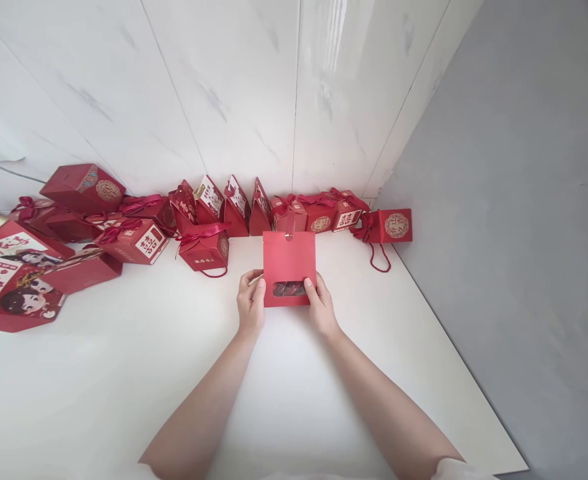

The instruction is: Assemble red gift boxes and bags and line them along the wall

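Note:
A red paper gift box (289, 257) with a dark window near its bottom edge is held upright between both hands, over the middle of the white table. My left hand (252, 300) grips its left side, thumb along the edge and fingers curled behind. On the right side my right hand (321, 303) does the same, its thumb pressing beside the window. Something dark red shows through the window, too unclear to name. A short ribbon tab (289, 227) stands up at the top of the box. The fingertips behind it are hidden.
Red gift boxes with ribbons line the wall: a small ribboned box (205, 250), a box with a cord handle (395, 225), several peaked ones. A pile of larger boxes (87, 190) lies left on the white table (139, 353). A grey wall (524, 233) bounds the right.

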Tool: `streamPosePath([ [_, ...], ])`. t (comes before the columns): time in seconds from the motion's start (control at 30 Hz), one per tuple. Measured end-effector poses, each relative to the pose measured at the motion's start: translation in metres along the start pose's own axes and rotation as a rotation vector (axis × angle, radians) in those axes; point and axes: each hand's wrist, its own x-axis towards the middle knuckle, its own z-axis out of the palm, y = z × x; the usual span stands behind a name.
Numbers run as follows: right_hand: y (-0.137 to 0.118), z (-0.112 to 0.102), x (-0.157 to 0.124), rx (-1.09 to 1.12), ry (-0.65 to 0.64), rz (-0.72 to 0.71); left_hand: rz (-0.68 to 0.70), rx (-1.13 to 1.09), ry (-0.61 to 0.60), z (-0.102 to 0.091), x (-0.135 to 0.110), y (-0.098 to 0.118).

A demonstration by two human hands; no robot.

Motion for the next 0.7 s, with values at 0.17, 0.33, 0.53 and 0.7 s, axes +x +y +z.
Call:
streamPosePath([
  [0.17,0.0101,0.0003,0.0014,0.035,-0.017,0.086,-0.049,0.024,-0.047,-0.0001,0.0016,0.0007],
  [0.33,0.0115,0.0006,0.0011,0.032,-0.007,0.092,-0.070,0.018,-0.047,0.0007,0.0020,0.0017],
  [0.53,0.0091,0.0001,0.0004,0.017,-0.014,0.071,-0.086,0.028,-0.032,0.0016,0.0026,0.0017],
  [0.7,0.0092,0.0000,0.0011,-0.001,-0.008,0.055,-0.092,0.018,-0.038,0.0009,0.0023,0.0042],
])
